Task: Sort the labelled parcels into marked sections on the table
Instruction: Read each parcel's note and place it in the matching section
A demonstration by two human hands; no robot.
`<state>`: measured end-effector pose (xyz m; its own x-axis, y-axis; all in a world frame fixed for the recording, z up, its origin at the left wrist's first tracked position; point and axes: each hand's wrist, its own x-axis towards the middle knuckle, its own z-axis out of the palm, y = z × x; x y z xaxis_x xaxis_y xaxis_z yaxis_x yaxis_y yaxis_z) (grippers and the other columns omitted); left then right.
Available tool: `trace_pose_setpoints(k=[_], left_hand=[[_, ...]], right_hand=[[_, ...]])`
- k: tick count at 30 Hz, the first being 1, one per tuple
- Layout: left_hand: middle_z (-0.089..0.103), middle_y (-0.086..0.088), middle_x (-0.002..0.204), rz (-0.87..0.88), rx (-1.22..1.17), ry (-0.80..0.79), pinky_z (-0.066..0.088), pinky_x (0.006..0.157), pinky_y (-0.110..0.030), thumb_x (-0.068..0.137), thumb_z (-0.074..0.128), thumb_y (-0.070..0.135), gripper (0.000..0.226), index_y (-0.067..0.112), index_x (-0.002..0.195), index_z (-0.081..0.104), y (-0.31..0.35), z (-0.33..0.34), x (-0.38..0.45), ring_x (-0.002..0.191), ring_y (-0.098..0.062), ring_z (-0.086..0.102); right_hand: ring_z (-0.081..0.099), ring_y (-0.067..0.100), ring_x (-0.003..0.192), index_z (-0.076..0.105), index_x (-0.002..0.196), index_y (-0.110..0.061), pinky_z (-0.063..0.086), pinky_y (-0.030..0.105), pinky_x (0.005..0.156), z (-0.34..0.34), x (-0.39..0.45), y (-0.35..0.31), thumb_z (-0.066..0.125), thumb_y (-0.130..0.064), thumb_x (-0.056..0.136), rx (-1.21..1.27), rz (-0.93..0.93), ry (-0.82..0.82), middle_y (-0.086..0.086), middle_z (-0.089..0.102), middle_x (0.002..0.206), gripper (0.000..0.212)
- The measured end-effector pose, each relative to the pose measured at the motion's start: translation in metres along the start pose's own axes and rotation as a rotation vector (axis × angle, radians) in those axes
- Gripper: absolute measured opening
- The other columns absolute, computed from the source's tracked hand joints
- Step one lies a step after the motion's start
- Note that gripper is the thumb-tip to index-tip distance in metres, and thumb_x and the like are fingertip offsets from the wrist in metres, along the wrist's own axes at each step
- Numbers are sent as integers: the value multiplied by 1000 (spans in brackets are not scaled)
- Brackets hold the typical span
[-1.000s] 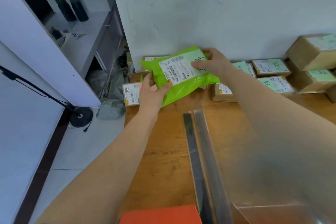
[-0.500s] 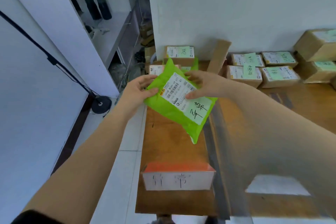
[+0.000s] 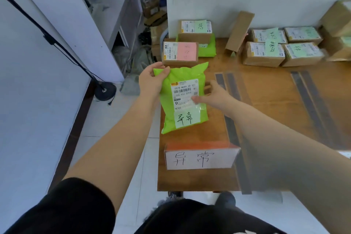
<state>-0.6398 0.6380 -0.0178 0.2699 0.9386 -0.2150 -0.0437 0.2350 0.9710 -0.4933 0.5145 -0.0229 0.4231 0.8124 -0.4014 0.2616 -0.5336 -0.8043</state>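
Parcel: You held the green poly mailer (image 3: 185,99) over the leftmost section of the worktop (image 3: 271,104), its printed label and a handwritten tag facing up; whether its lower edge touched the wood could not be told.
Left hand: Your left hand (image 3: 152,80) had its fingers (image 3: 164,71) pinched on the mailer's top left corner.
Right hand: Your right hand (image 3: 212,95) gripped the right edge, thumb pressed on the label.
Section marker: The white section sign (image 3: 200,159) stood just beyond the mailer's lower end, and its characters looked the same as those on the tag.
Risk: The soft bag could sag and knock the sign over if lowered too near it, or slide off the left edge of the worktop, which lay just beside it.
Surroundings: A box with a pink note (image 3: 180,53) sat just behind the mailer; another green mailer (image 3: 208,48) lay under a box further back. Dark tape strips (image 3: 229,89) bounded the section on the right. Brown boxes (image 3: 281,49) were well apart in other sections.
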Motion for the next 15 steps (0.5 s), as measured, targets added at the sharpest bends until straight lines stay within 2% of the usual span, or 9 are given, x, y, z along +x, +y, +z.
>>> trace_pose_setpoints(k=[2,4,7,9,13,15], left_hand=[[63,-4,86,-50,-77,25,53,91,-46,80,71,7,17,19,87,62,-11,3,3,82,-23,61],[63,-5,92,-90,-113,58,50,95,-48,80,71,11,19,15,96,61,-24,4,7,87,-23,61],[58,-8,114,-156,-7,24,49,97,-41,80,72,19,56,9,129,45,-40,-3,10,101,-21,60],[50,-11,132,-215,69,-56,47,99,-41,79,73,18,75,12,141,30,-52,-10,10,114,-22,57],[46,-9,139,-281,71,-149,50,81,-29,78,70,0,84,15,145,21,-67,-19,11,108,-16,54],[49,-5,135,-302,108,-211,50,79,-28,76,71,-4,89,16,146,19,-74,-20,12,106,-16,55]], right_hand=[[53,18,104,39,131,-9,46,34,89,10,1,3,77,-22,77,2,11,42,-1,52,112,67],[54,19,106,40,130,-9,46,38,95,18,4,8,76,-23,77,17,44,67,-2,53,113,65],[56,24,114,44,126,-8,46,38,96,29,9,18,76,-22,78,12,96,82,6,57,123,60],[54,26,116,44,129,-6,44,32,91,37,9,25,73,-23,81,-26,147,54,9,56,128,58],[54,25,117,46,131,-6,42,28,86,49,9,38,68,-28,85,-19,232,21,9,55,132,56],[54,24,115,45,131,-6,41,28,81,50,10,40,67,-29,86,-10,259,40,9,55,132,55]])
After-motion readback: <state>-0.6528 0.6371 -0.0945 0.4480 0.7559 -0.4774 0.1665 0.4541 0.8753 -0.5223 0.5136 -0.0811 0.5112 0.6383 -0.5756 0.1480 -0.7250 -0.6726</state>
